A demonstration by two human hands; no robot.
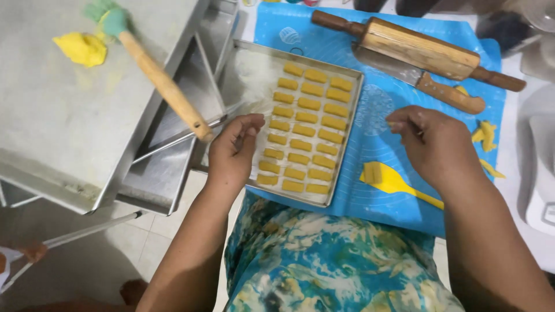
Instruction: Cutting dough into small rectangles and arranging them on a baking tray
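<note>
A metal baking tray (354,124) lies on a blue mat (370,110), and everything else sits around it. Inside the tray, three columns of small yellow dough pieces (305,128) run from its far end to its near end; the tray's far left corner is bare and dusted with flour.

The left hand (231,151) hovers over the tray's left edge, its fingers (247,124) curled loosely together and holding nothing that can be made out. The right hand (433,144) is just right of the tray, above the mat, with its fingertips (399,124) pinched together; whether anything is between them cannot be told.

A yellow spatula (388,179) lies on the mat below the right hand, near the tray's right side. Beyond the tray's far right corner lie a wooden rolling pin (419,49) and a knife (428,84) with a wooden handle. Dough scraps (485,136) lie further right.

Left of the tray stand upturned metal trays (69,115), bearing a lump of yellow dough (81,48) and a wooden-handled brush (156,72).
</note>
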